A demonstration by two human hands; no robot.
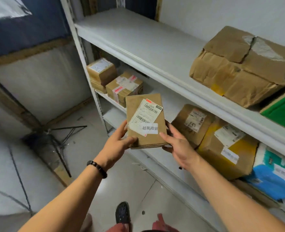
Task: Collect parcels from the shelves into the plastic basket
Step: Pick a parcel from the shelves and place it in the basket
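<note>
The floor [130, 186] is pale tile, the wall [205, 14] white. A dark wire stand [38, 139] (blurry) lies left, below a blue panel [21, 34].

The flat parcel [153, 139] is matt brown cardboard with a smooth white paper label [145, 113]. The shelf [138, 41] is pale painted metal, matt. The big box [238, 69] is rough, creased brown cardboard with torn tape. The floor [125, 178] tiles look glossy.

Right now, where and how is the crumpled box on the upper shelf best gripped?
Probably low on its two end walls, one hand each, coming from the front. The box is wide and stands near the shelf edge; its top flaps are torn and lifted, so a top grip would likely fail.
</note>
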